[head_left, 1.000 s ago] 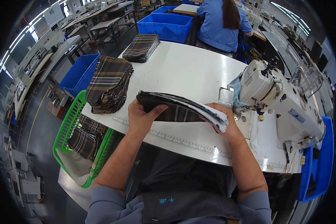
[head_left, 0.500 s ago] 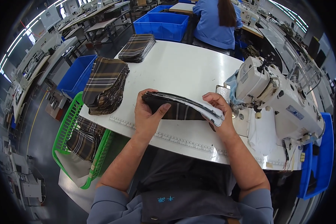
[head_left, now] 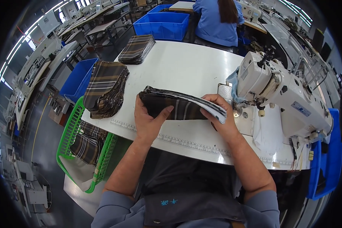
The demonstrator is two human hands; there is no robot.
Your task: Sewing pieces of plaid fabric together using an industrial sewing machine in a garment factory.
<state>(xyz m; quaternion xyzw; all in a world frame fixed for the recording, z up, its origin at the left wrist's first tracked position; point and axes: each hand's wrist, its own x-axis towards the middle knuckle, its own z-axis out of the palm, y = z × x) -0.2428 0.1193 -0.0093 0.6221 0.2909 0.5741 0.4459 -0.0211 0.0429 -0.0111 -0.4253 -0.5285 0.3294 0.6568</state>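
Observation:
Between my hands, above the white table, is a stack of dark plaid fabric pieces (head_left: 182, 108) with pale layers showing along its upper edge. My left hand (head_left: 148, 119) grips the left end, thumb across the front face. At the right end my right hand (head_left: 221, 110) is closed round the stack, thumb in front and fingers over the top edge. The stack bows slightly and its layers fan at the right end. Just right of my right hand stands a white sewing machine (head_left: 283, 97).
Two more plaid fabric stacks, a tall one (head_left: 104, 89) and a lower one (head_left: 136, 48), lie on the table's left side. A green basket (head_left: 70, 138) holding fabric stands at the left. Blue bins (head_left: 161, 26) are around the table. A person in blue (head_left: 216, 24) sits beyond.
My right hand's fingers have come down from a raised position onto the stack's right end, and its layers sit closer together. The left hand keeps its grip.

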